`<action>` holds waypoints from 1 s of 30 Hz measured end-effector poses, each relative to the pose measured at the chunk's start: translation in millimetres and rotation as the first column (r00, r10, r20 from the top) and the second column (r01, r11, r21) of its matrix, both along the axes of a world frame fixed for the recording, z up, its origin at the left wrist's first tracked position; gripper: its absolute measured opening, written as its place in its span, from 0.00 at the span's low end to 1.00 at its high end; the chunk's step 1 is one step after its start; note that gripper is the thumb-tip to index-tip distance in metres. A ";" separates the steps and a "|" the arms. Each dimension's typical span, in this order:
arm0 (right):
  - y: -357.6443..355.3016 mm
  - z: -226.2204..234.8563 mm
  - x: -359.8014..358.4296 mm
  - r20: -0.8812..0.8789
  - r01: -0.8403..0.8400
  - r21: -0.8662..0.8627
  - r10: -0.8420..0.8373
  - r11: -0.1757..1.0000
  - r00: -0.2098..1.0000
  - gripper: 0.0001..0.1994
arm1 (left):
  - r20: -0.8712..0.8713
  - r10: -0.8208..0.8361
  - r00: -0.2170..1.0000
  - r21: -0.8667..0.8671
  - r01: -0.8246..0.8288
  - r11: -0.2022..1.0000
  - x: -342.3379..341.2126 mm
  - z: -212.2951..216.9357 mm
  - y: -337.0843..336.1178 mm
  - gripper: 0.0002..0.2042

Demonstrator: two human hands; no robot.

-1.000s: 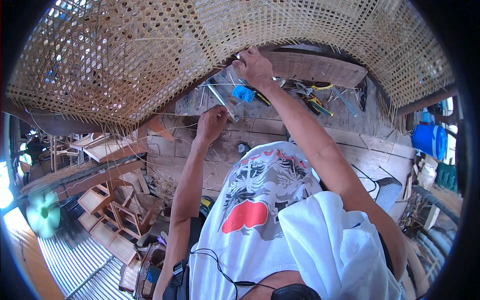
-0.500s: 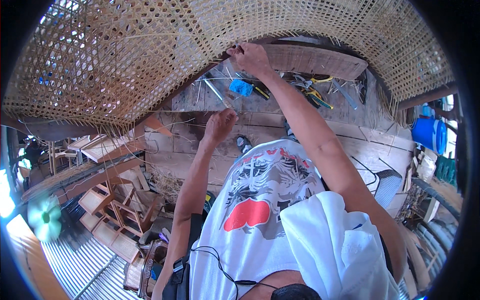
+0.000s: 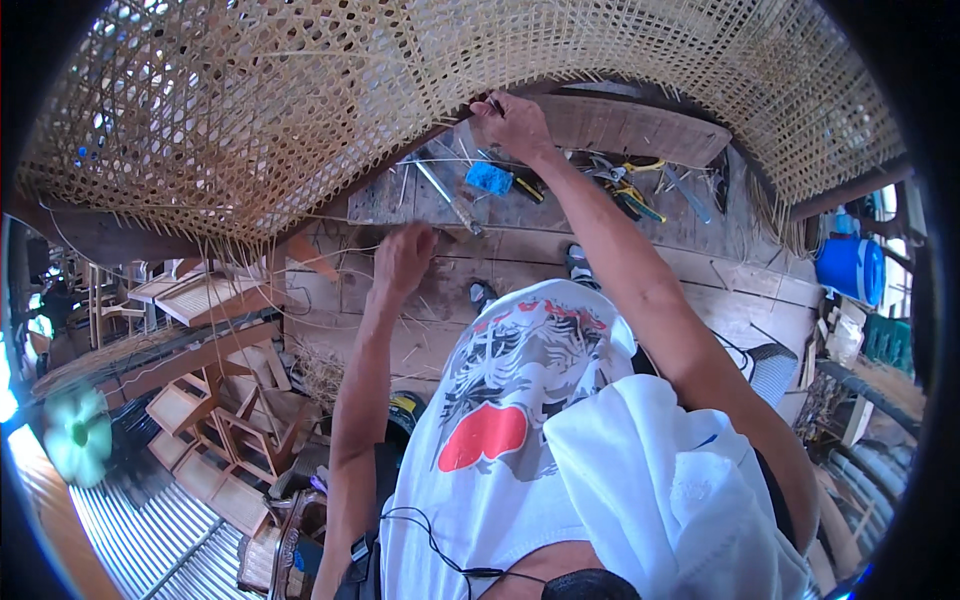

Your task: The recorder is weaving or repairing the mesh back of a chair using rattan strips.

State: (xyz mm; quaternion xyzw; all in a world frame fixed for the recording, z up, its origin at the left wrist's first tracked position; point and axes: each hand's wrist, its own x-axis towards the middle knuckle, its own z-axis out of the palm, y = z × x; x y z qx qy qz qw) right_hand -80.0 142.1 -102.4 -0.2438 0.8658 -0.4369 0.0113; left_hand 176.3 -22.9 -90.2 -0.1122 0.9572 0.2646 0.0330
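A large woven cane panel (image 3: 330, 110) on a dark wooden frame (image 3: 350, 190) arches across the far side. At the frame's edge, my right hand (image 3: 518, 127) is closed on a short dark rod-like tool (image 3: 496, 105); its working end is hidden. My left hand (image 3: 404, 258) is closed like a fist in front of the frame, slightly smeared by motion. Whatever lies in its fingers cannot be made out. Loose cane ends hang from the panel's lower edge at the left.
Beyond my hands lie a blue sponge-like block (image 3: 489, 179), a pale rod (image 3: 447, 195) and yellow-handled pliers (image 3: 640, 167). A curved board (image 3: 630, 125) sits behind them. Chair frames (image 3: 235, 430) and a spinning fan (image 3: 80, 435) stand left, a blue container (image 3: 850, 270) right.
My left hand has moved left and slightly nearer to me, away from the pale rod. My right hand stays at the frame's edge, shifted a little right with the view.
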 end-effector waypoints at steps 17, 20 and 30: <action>99.5 -55.8 20.8 0.878 0.174 0.111 -0.178 0.979 0.444 0.31 | -0.397 -0.367 0.841 -0.381 0.213 0.900 -159.1 31.3 13.2 0.10; 142.9 -98.1 79.7 0.980 0.257 0.043 0.009 0.965 -0.197 0.21 | -0.427 -0.321 0.845 -0.376 0.157 0.913 -150.9 33.5 19.6 0.11; 145.5 -50.5 60.3 0.554 -0.218 -0.093 0.232 0.972 0.800 0.09 | -0.400 -0.303 0.865 -0.375 0.148 0.915 -153.4 47.4 22.4 0.09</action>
